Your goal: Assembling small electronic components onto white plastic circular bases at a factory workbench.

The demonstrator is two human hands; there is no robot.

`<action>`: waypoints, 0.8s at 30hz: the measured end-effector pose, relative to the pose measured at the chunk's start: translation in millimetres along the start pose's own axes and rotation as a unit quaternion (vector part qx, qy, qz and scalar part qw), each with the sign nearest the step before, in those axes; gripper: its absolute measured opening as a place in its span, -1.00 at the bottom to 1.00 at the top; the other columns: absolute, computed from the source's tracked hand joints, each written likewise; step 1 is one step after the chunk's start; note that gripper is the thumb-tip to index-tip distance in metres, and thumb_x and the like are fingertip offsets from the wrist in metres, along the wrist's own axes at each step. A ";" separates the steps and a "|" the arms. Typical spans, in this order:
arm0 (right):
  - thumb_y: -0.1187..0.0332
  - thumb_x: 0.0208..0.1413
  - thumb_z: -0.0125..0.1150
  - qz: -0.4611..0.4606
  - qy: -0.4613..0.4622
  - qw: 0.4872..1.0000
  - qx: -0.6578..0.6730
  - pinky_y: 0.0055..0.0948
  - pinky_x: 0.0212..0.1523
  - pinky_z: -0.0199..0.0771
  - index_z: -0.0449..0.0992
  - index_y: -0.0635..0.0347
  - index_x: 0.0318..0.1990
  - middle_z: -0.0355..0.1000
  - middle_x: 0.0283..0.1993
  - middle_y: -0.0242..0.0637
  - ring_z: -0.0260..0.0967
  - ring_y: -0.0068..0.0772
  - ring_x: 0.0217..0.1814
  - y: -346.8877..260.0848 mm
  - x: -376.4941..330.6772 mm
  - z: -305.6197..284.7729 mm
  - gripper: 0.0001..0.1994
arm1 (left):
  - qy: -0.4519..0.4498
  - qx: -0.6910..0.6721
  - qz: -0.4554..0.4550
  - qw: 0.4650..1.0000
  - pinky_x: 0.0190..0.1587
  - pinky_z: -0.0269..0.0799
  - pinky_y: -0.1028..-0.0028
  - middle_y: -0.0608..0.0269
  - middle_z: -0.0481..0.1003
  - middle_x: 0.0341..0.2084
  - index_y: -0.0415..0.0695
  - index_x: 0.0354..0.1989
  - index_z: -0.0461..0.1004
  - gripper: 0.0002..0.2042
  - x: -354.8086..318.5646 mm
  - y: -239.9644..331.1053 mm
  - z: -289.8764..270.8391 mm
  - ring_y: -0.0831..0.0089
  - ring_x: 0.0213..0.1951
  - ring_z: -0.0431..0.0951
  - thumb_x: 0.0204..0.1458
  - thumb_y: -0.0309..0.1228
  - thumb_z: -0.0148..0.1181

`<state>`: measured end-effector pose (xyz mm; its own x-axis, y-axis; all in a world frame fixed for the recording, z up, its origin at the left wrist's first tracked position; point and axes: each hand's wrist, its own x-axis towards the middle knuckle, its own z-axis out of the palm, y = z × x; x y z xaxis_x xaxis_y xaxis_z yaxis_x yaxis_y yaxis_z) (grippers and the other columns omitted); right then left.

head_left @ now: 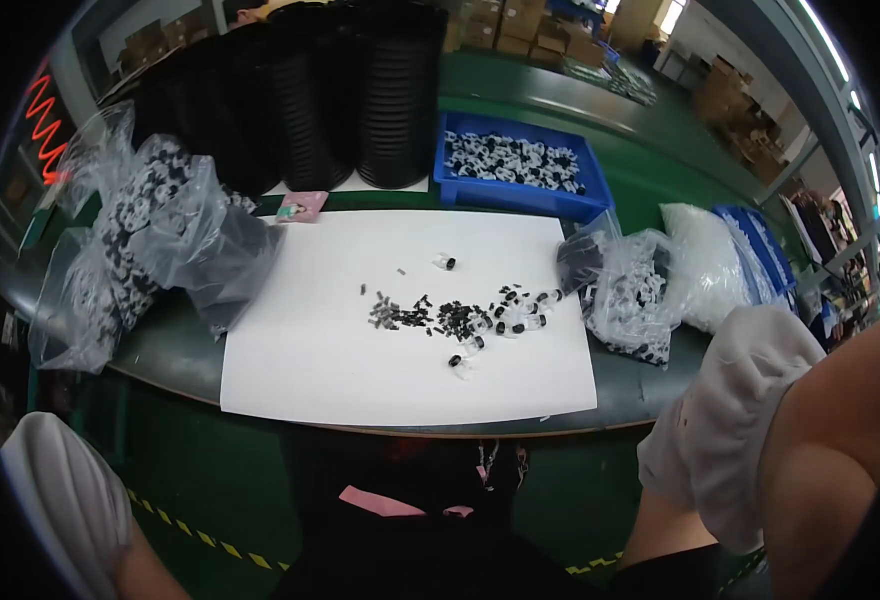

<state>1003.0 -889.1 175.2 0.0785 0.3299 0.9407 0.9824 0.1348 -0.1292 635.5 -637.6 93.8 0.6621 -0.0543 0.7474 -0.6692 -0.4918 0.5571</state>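
Note:
Neither of my hands shows; only my arms are in view. At the lower left, my left arm wears a light grey sleeve [65, 500], and bare skin runs out of the lower edge. My right arm bends at the lower right in another grey sleeve [725, 405], its lower part leading down out of sight. Before me a white sheet [350, 380] lies on the table. Small black pieces [455, 318] are heaped at its middle, with small grey pieces [384, 312] on their left. Several clear parts with black ends [530, 322] lie to the right, and one clear part [448, 263] sits farther back.
Clear bags of black-and-white parts [145, 235] stand at the left, another bag [635, 300] at the right beside a white bag [705, 265]. A blue bin [520, 195] of similar parts and tall black stacks [395, 100] are behind. A small pink packet [301, 207] lies near the stacks.

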 end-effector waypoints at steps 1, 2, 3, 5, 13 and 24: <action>0.27 0.02 0.24 0.014 -0.004 1.000 -0.016 -0.26 0.07 0.28 0.37 0.28 0.05 0.38 -0.02 -0.17 0.32 -0.23 0.05 -6.8 4.9 -16.5 -0.55 | 0.013 0.009 0.000 1.000 -0.38 0.37 0.47 0.16 0.49 -0.36 -0.20 -0.20 0.54 -0.80 3.6 -8.5 4.3 0.39 -0.42 0.47 0.05 -0.37 0.19; 0.29 0.02 0.24 0.029 -0.008 0.999 -0.031 -0.27 0.07 0.29 0.38 0.29 0.03 0.39 -0.03 -0.18 0.32 -0.24 0.04 -4.7 7.9 -14.4 -0.57 | 0.026 0.017 -0.002 1.000 -0.38 0.37 0.47 0.16 0.49 -0.36 -0.20 -0.20 0.54 -0.80 7.1 -17.1 9.1 0.39 -0.42 0.47 0.05 -0.37 0.18; 0.31 0.02 0.24 0.045 -0.014 0.998 -0.047 -0.29 0.07 0.29 0.39 0.30 0.02 0.40 -0.05 -0.20 0.33 -0.25 0.04 -15.7 -0.8 -5.1 -0.59 | 0.039 0.025 -0.005 0.999 -0.38 0.37 0.47 0.16 0.49 -0.36 -0.20 -0.19 0.53 -0.80 10.5 -25.4 14.8 0.39 -0.42 0.47 0.05 -0.38 0.18; 0.35 0.02 0.24 0.071 -0.020 0.994 -0.079 -0.32 0.06 0.31 0.41 0.33 -0.01 0.42 -0.07 -0.23 0.35 -0.26 0.02 -15.1 9.7 2.8 -0.62 | 0.066 0.042 -0.006 0.997 -0.38 0.38 0.47 0.16 0.49 -0.36 -0.21 -0.19 0.53 -0.80 22.0 -48.6 20.7 0.39 -0.42 0.47 0.05 -0.40 0.17; 0.40 -0.17 0.37 0.050 -0.355 0.930 0.083 -0.28 -0.18 0.16 0.51 0.11 -0.22 0.33 -0.26 -0.31 0.26 -0.25 -0.20 25.2 -156.8 92.9 -0.72 | 0.142 0.148 -0.088 0.975 -0.37 0.39 0.48 0.18 0.49 -0.36 -0.21 -0.17 0.52 -0.81 66.1 -55.3 61.0 0.40 -0.41 0.48 0.05 -0.46 0.15; 0.45 -0.16 0.31 0.049 -0.421 0.904 0.063 -0.26 -0.19 0.15 0.44 0.11 -0.22 0.36 -0.25 -0.31 0.27 -0.27 -0.21 16.7 -165.1 106.3 -0.72 | -0.027 0.076 -0.413 0.907 -0.35 0.38 0.57 0.26 0.51 -0.44 -0.25 -0.17 0.54 -0.81 80.2 -178.0 129.4 0.60 -0.42 0.46 0.09 -0.42 0.16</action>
<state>988.5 -842.0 -15.6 -0.0443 0.9327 0.3579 0.9465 0.1538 -0.2836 851.4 -666.8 7.8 0.9351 0.3460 0.0772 0.1136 -0.4987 0.8593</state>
